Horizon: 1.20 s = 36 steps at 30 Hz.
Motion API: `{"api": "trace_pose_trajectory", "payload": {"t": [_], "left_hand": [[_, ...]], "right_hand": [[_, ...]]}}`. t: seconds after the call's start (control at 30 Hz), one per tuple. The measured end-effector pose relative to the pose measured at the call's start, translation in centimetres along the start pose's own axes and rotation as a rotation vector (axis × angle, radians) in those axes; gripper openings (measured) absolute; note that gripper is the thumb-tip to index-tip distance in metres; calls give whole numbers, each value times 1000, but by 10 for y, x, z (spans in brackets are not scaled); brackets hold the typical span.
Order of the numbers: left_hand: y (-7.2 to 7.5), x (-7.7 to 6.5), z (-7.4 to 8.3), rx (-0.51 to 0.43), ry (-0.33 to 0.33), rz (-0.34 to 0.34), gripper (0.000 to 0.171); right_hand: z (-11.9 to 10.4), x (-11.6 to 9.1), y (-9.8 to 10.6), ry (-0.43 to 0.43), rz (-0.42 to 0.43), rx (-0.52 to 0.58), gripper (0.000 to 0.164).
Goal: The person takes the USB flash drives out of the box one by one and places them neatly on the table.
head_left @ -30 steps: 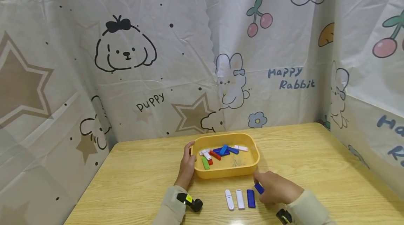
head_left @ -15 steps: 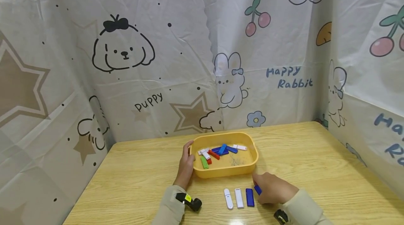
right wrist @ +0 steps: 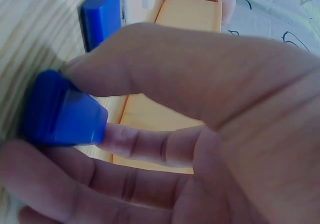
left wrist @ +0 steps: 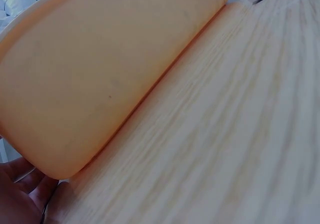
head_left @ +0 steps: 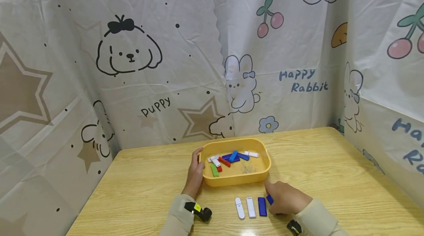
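Observation:
My right hand is low over the table, right of the row, and pinches a blue USB flash drive between thumb and fingers. In the right wrist view that drive is close to or on the wood; contact is hard to tell. Left of it lie a blue flash drive, a white one and a rounded white one, side by side. My left hand grips the left end of a yellow plastic bin, thumb at the rim. The left wrist view shows its fingers against the bin's corner.
Inside the bin lie several more flash drives: a green one, a red one, a light blue one, a white one and others. A patterned curtain stands behind the wooden table.
The right hand has shifted slightly down toward me with its blue flash drive, which sits nearer the row's level. The left hand and bin hold their place; the view has shifted slightly.

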<state>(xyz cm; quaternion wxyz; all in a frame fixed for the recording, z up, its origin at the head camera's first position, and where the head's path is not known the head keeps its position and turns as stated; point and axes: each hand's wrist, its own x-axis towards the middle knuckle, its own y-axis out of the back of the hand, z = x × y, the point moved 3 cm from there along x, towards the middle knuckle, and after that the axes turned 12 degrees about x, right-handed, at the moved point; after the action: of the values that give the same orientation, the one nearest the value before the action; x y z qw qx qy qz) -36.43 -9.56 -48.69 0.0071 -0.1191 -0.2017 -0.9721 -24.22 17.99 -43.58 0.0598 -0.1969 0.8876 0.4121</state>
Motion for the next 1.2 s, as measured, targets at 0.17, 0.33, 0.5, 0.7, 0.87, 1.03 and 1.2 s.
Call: {"api": "trace_pose_trajectory", "payload": {"t": [0.17, 0.33, 0.5, 0.7, 0.87, 1.03, 1.2], "left_hand": [[0, 0, 0, -4, 2, 1, 57], [0, 1, 0, 3, -11, 11, 58], [0, 1, -1, 3, -19, 13, 58], [0, 1, -2, -5, -8, 6, 58], [0, 1, -3, -7, -7, 0, 57], [0, 1, -3, -8, -5, 0, 58], [0, 0, -1, -1, 1, 5, 58]], "right_hand": [[1, 1, 0, -7, 4, 0, 32], [2, 3, -1, -11, 9, 2, 31], [2, 2, 0, -2, 16, 0, 31], [2, 1, 0, -6, 13, 23, 30], [2, 2, 0, -5, 14, 19, 29], [2, 2, 0, -4, 15, 11, 28], [3, 2, 0, -27, -4, 30, 27]]}}
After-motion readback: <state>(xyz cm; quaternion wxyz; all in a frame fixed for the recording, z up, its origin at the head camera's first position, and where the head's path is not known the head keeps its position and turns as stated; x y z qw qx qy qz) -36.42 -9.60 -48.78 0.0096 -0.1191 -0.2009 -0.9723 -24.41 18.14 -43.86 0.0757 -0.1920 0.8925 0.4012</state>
